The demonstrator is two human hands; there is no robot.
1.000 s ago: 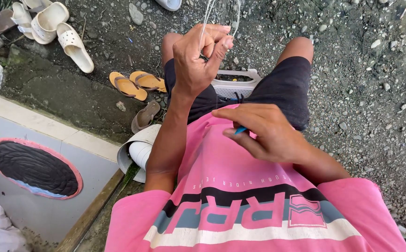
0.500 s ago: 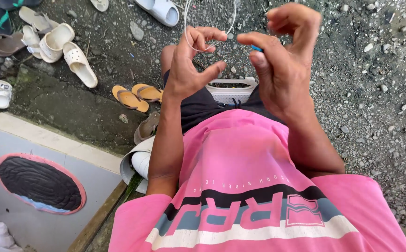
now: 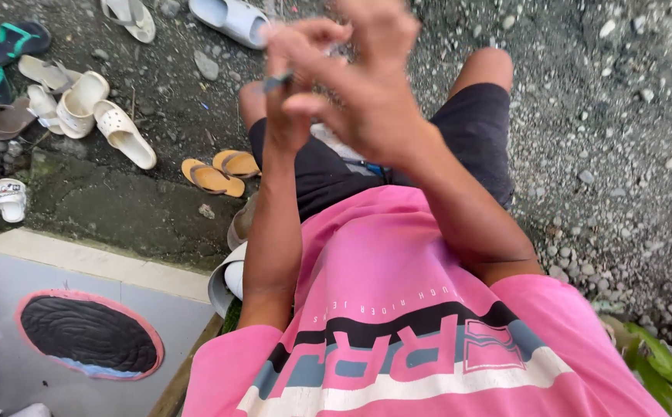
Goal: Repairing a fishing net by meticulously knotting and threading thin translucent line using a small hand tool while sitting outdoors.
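Sitting over gravel ground (image 3: 622, 116), hands together, right hand (image 3: 367, 93) pinching small dark tool (image 3: 278, 79), sandals (image 3: 216, 174) nearby

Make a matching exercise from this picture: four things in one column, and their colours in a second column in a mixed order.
Things:
1. T-shirt
2. shorts
3. pair of flip-flops on the ground
4. oval mat at the lower left

Colours:
a. orange
b. black with a pink rim
c. pink with black and white bands
d. black

Pairs: 1-c, 2-d, 3-a, 4-b
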